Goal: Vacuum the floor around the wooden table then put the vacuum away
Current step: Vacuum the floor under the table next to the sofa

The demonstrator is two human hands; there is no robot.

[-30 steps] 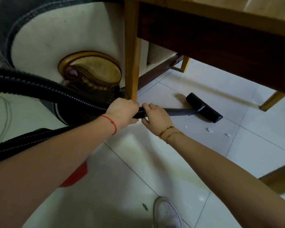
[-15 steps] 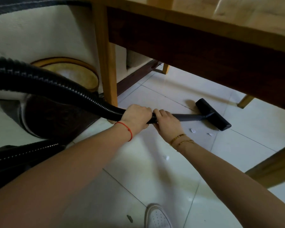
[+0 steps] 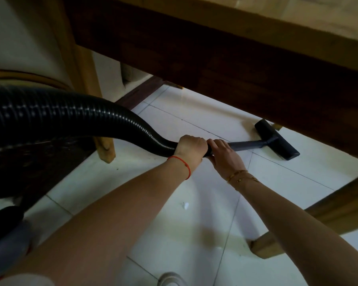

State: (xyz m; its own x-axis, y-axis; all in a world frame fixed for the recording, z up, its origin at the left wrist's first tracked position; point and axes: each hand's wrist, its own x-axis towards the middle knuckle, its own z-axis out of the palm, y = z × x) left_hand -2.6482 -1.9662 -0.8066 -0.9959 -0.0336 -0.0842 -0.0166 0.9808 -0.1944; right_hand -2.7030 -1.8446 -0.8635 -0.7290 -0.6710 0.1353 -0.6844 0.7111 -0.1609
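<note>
You work the vacuum head [image 3: 277, 139] flat on the white tiled floor [image 3: 194, 213], pushed under the edge of the wooden surface [image 3: 225, 58] near its far leg. The grey wand [image 3: 247, 145] runs back from it, low and nearly level, probably so the head can slide beneath the dark apron. Your left hand [image 3: 191, 145] is clenched round the end of the ribbed black hose [image 3: 70, 118], and your right hand [image 3: 225, 155] grasps the wand just ahead of it, the two hands almost touching; that paired grip seems meant to steer and push at once. The hose loops away to your left, past a table leg [image 3: 103, 145]. One small white scrap [image 3: 185, 205] lies on the tiles below your forearms, not yet picked up. No containers show in this view. The vacuum's body cannot be made out clearly at lower left.
</note>
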